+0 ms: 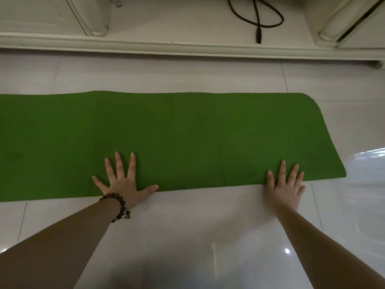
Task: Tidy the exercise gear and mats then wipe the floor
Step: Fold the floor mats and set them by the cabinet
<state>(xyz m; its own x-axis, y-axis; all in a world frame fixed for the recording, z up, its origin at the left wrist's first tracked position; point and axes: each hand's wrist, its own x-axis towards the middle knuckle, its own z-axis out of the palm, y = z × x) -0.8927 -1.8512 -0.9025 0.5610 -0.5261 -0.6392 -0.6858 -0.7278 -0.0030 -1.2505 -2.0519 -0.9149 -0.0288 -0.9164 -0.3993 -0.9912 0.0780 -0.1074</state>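
A green exercise mat [166, 134] lies flat across the white tiled floor, running off the left edge of the view; its rounded right end is near the right side. My left hand [123, 180], with a beaded bracelet on the wrist, rests flat with fingers spread on the mat's near edge. Farther right, my right hand [285, 184] presses flat on the same near edge close to the mat's right end. Neither hand grips anything.
A black jump rope [258, 19] lies on a raised pale ledge [187, 46] beyond the mat. White cabinet bases and rounded columns stand at the back left and back right. Glossy floor tiles [208, 236] stretch between me and the mat.
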